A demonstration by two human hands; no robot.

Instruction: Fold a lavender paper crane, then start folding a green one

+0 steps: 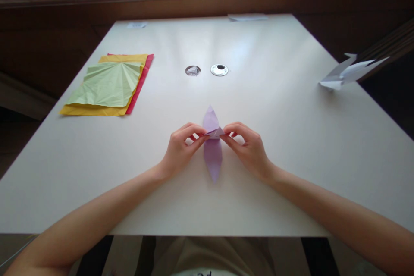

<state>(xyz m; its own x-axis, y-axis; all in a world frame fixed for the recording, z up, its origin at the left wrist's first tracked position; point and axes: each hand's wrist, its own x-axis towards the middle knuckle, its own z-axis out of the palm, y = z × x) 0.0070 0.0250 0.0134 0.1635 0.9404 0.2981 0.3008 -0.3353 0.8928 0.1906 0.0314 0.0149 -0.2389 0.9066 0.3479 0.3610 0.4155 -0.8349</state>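
Paper stack, green sheet on yellow and red, at the left of the table. Left hand and right hand, each pinching one side of the purple fold, which lies at the table's near centre. Two round discs beyond it. White paper model at the right edge.

Bare white table all round the hands: open on both sides, toward the near edge, and beyond the purple folded paper. Obstacles sit far out: stack of coloured sheets at far left, two small round discs mid-table past the paper, white folded paper at the right edge. Small paper scraps along the far edge.
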